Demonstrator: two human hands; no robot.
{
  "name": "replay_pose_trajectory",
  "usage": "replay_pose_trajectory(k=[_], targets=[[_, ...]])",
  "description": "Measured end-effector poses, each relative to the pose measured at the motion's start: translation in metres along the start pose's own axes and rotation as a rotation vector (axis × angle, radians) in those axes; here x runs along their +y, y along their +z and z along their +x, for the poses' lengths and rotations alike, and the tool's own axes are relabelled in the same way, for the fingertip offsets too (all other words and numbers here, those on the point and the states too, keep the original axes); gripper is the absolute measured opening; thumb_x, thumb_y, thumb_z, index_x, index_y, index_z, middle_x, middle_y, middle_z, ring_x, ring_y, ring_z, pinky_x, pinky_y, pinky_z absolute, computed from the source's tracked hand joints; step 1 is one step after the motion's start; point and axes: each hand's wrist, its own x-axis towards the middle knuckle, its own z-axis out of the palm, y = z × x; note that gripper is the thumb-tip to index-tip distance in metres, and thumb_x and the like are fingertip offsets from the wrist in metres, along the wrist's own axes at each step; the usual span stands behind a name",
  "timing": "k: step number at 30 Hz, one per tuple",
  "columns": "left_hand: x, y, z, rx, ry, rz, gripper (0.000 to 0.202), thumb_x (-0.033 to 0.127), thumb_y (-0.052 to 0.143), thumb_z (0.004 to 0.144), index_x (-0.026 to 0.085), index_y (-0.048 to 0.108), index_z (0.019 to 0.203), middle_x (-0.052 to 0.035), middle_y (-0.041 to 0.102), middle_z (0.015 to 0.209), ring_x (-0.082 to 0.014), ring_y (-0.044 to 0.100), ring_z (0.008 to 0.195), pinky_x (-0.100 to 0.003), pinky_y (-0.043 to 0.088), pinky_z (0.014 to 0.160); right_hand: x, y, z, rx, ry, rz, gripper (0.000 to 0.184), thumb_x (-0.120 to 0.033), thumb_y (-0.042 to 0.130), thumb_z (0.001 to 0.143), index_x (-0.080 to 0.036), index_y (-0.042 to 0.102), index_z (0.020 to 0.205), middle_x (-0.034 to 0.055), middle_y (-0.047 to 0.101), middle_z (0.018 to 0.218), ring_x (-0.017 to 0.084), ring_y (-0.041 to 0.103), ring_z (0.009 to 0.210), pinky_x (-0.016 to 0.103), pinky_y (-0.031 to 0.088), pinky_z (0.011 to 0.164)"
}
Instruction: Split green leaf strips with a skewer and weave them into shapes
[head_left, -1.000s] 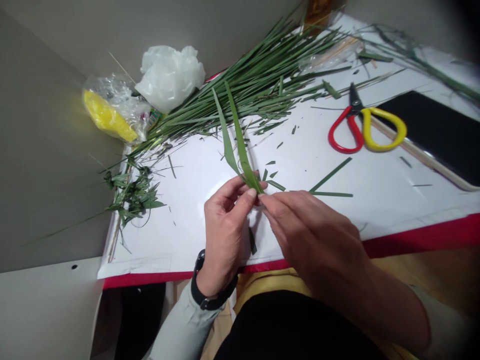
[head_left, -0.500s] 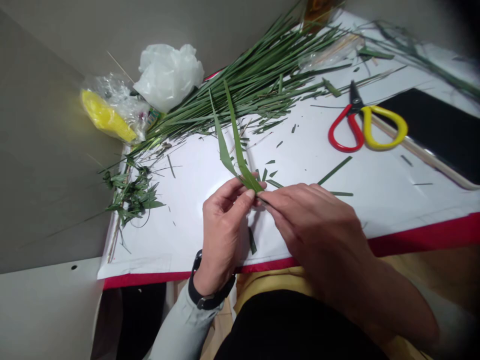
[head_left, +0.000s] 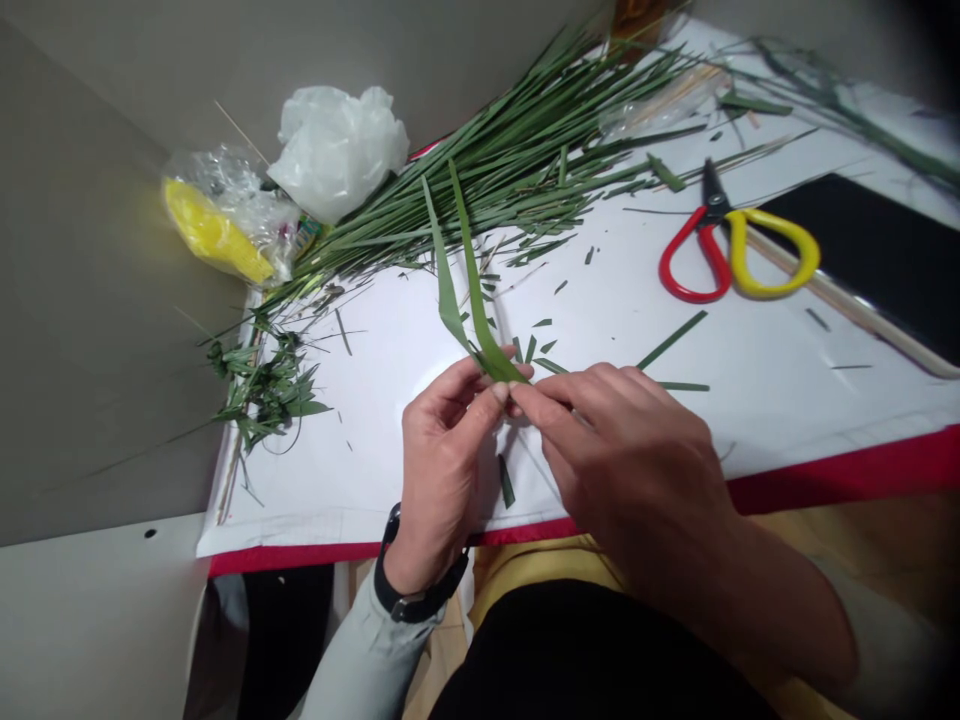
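The white, red-edged counter (head_left: pixel 787 400) is carrying a long bundle of leaves (head_left: pixel 525 160) lying across its far side. Scissors (head_left: pixel 731 250) are lying to the right, just beside a black slab (head_left: pixel 877 250). A white bag (head_left: pixel 337 145) and a yellow packet (head_left: pixel 214 235) are sitting at the far left corner. Scraps (head_left: pixel 262 390) are spilling over the left edge.

Left hand (head_left: pixel 442 450) and right hand (head_left: pixel 630 450) pinch the base of a folded green leaf strip (head_left: pixel 469 285), fingertips meeting above the desk (head_left: pixel 750 400). Leaf bundle (head_left: pixel 525 160) behind; scissors (head_left: pixel 731 250) to the right; trimmings (head_left: pixel 262 390) at the left.
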Motion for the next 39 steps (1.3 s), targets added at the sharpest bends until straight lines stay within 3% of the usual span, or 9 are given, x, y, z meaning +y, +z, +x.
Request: replay_pose_trajectory(k=[6,10,13,16,21,26,31,34,39], targets=[[0.0,-0.001,-0.004,0.015,-0.009,0.05,0.017,0.02,0.071,0.088,0.017,0.076,0.104,-0.0072,0.078,0.106,-0.0202,0.071,0.102,-0.029,0.053,0.094,-0.004,-0.005,-0.002,-0.008,-0.07,-0.013,0.028,-0.005,0.048,0.092,-0.007,0.069,0.111,0.0101,0.076,0.093,0.027,0.068,0.078,0.042,0.049,0.074],[-0.001,-0.001,-0.004,0.017,-0.007,0.019,0.016,0.019,0.071,0.088,0.017,0.078,0.103,-0.0071,0.078,0.103,-0.0163,0.071,0.089,-0.027,0.054,0.088,-0.006,-0.004,-0.01,0.094,-0.088,0.034,0.029,-0.005,0.052,0.092,0.0,0.063,0.119,0.0165,0.076,0.106,0.028,0.072,0.092,0.043,0.054,0.082],[0.0,-0.002,-0.004,0.021,-0.015,0.016,0.017,0.02,0.071,0.088,0.019,0.078,0.104,-0.0055,0.078,0.099,-0.0124,0.068,0.077,-0.026,0.055,0.084,-0.009,-0.005,-0.018,0.119,-0.048,0.084,0.034,-0.01,0.055,0.095,0.001,0.059,0.126,0.0174,0.074,0.117,0.025,0.07,0.106,0.037,0.054,0.091],[0.001,-0.003,-0.005,0.027,-0.026,0.006,0.017,0.02,0.071,0.088,0.019,0.079,0.104,-0.0049,0.077,0.095,-0.0116,0.068,0.077,-0.023,0.054,0.081,-0.012,-0.008,-0.026,0.058,0.022,0.129,0.043,-0.008,0.054,0.094,-0.005,0.055,0.137,0.0137,0.071,0.126,0.02,0.069,0.108,0.031,0.053,0.096],[0.003,-0.002,-0.004,0.063,-0.049,-0.008,0.017,0.02,0.072,0.088,0.017,0.079,0.102,-0.0065,0.078,0.095,-0.0145,0.07,0.087,-0.021,0.054,0.078,-0.015,-0.013,-0.038,0.002,0.127,0.151,0.051,-0.005,0.05,0.095,-0.015,0.05,0.145,0.0088,0.074,0.119,0.018,0.072,0.097,0.027,0.055,0.09],[0.003,0.0,-0.005,0.051,-0.045,0.011,0.016,0.021,0.072,0.087,0.018,0.079,0.102,-0.0062,0.078,0.094,-0.0147,0.07,0.084,-0.023,0.054,0.075,-0.016,-0.014,-0.041,0.009,0.11,0.221,0.052,0.003,0.052,0.091,-0.012,0.054,0.14,0.0048,0.077,0.109,0.014,0.072,0.091,0.024,0.052,0.091],[0.002,-0.001,-0.007,0.031,-0.051,0.065,0.019,0.021,0.071,0.089,0.018,0.078,0.106,-0.0069,0.078,0.097,-0.0153,0.07,0.084,-0.025,0.054,0.08,-0.014,-0.009,-0.035,0.032,0.093,0.19,0.047,-0.002,0.052,0.093,-0.015,0.058,0.137,0.0006,0.078,0.097,0.011,0.072,0.077,0.024,0.05,0.069],[0.002,-0.002,-0.008,0.025,-0.041,0.07,0.019,0.021,0.07,0.089,0.018,0.078,0.107,-0.0074,0.078,0.098,-0.0169,0.07,0.087,-0.026,0.054,0.082,-0.012,-0.006,-0.033,0.025,0.078,0.159,0.049,-0.001,0.054,0.09,-0.015,0.059,0.137,-0.0016,0.078,0.093,0.009,0.07,0.069,0.025,0.048,0.065],[0.002,-0.003,-0.008,0.006,-0.038,0.052,0.019,0.02,0.07,0.089,0.019,0.078,0.107,-0.0067,0.078,0.096,-0.0152,0.069,0.081,-0.026,0.054,0.079,-0.009,-0.005,-0.033,0.04,0.072,0.134,0.054,0.004,0.057,0.085,-0.013,0.06,0.136,-0.0012,0.08,0.101,0.008,0.071,0.069,0.026,0.049,0.063]])
